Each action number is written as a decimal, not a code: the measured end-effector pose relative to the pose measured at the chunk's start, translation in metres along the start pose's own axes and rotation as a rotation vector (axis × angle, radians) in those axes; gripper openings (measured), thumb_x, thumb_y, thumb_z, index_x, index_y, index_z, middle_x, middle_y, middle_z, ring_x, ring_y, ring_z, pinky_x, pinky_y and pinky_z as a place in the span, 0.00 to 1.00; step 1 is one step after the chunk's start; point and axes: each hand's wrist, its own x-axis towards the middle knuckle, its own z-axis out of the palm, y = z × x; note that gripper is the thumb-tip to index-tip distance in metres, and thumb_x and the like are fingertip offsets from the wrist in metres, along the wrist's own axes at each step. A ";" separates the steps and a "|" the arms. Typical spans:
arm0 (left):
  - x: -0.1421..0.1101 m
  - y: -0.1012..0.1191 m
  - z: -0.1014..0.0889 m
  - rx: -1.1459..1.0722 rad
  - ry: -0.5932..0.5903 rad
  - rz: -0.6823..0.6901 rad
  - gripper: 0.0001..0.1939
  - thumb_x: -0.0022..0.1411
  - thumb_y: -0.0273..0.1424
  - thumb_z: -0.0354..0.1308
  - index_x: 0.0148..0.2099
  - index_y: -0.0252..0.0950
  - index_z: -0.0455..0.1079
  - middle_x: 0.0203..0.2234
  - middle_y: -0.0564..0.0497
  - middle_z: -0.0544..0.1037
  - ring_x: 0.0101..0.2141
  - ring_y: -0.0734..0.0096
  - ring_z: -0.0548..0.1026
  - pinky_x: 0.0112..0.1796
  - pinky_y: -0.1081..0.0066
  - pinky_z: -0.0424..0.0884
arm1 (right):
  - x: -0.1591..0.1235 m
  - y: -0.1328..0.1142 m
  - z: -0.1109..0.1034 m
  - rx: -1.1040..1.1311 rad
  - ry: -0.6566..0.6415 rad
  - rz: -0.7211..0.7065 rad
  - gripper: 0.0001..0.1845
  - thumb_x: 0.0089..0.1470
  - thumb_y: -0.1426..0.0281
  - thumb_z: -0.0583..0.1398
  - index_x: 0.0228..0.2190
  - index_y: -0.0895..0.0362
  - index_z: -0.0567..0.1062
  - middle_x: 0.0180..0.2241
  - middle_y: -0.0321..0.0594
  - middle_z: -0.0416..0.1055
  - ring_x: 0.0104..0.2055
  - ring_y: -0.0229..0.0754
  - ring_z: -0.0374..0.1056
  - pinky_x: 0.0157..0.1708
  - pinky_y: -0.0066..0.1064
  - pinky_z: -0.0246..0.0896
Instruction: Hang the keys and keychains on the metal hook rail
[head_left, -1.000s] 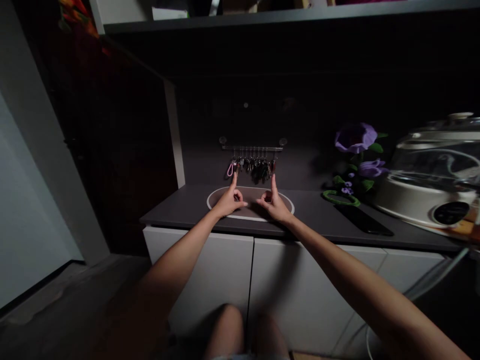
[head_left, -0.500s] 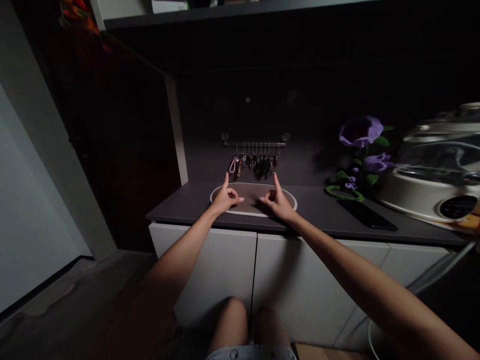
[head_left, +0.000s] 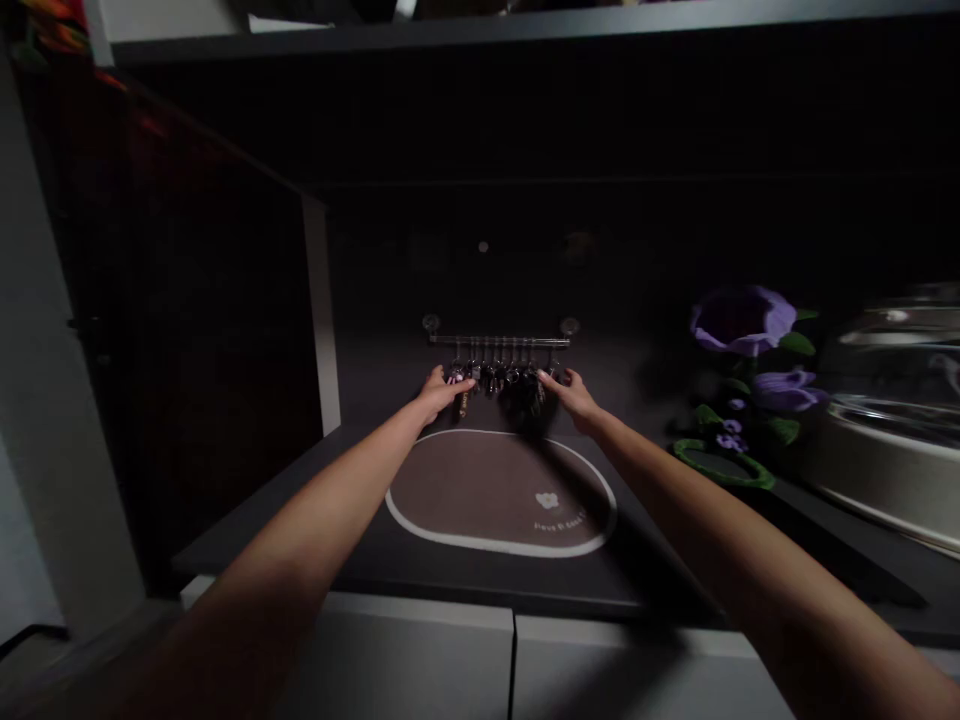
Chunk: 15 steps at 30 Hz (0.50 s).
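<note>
A row of keys and key rings (head_left: 496,377) hangs from hooks on a clear rail (head_left: 499,342) fixed to the dark back wall. My left hand (head_left: 441,393) is at the row's left end, thumb stretched toward the keys and apart from the fingers. Beside that thumb hangs a tan key tag (head_left: 463,403) with lettering; part of the row is hidden behind this hand. At the right end my right hand (head_left: 576,398) has its thumb and fingers spread around the last keys. Whether either hand touches them is hard to make out.
Below the keys lies a brown oval mat (head_left: 480,490) with a white rim on the dark counter (head_left: 360,560). To the right stand purple flowers (head_left: 742,320) in a green-rimmed base, a dark phone (head_left: 840,555) and a pale appliance (head_left: 892,460). A shelf (head_left: 480,45) runs overhead.
Both hands have moved forward and up from above the mat to the hanging keys, their fingers changing from curled to spread. The view has come closer to the counter.
</note>
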 end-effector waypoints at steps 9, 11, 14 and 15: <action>0.017 0.000 0.047 -0.604 -0.222 -0.179 0.18 0.41 0.36 0.67 0.30 0.35 0.63 0.18 0.56 0.67 0.19 0.78 0.67 0.21 0.76 0.65 | 0.003 0.014 0.038 0.225 -0.044 -0.005 0.33 0.36 0.51 0.63 0.42 0.56 0.64 0.36 0.39 0.69 0.34 0.38 0.65 0.31 0.27 0.62; 0.018 -0.001 0.054 -0.692 -0.213 -0.186 0.18 0.42 0.35 0.67 0.31 0.36 0.61 0.18 0.58 0.67 0.17 0.79 0.67 0.19 0.77 0.63 | 0.004 0.016 0.045 0.245 -0.075 -0.025 0.29 0.38 0.50 0.61 0.38 0.55 0.66 0.32 0.37 0.69 0.31 0.37 0.65 0.29 0.27 0.61; 0.018 0.000 0.061 -0.789 -0.185 -0.198 0.19 0.45 0.37 0.65 0.32 0.37 0.58 0.16 0.60 0.65 0.15 0.79 0.65 0.18 0.77 0.62 | 0.011 0.022 0.056 0.236 -0.042 -0.045 0.26 0.42 0.48 0.57 0.35 0.55 0.68 0.31 0.37 0.70 0.33 0.39 0.66 0.31 0.28 0.60; 0.017 0.001 0.063 -0.809 -0.190 -0.212 0.18 0.46 0.39 0.63 0.32 0.37 0.57 0.16 0.60 0.65 0.15 0.79 0.65 0.19 0.77 0.63 | 0.013 0.024 0.059 0.223 -0.025 -0.042 0.26 0.44 0.48 0.55 0.35 0.55 0.68 0.32 0.38 0.71 0.34 0.40 0.66 0.33 0.28 0.61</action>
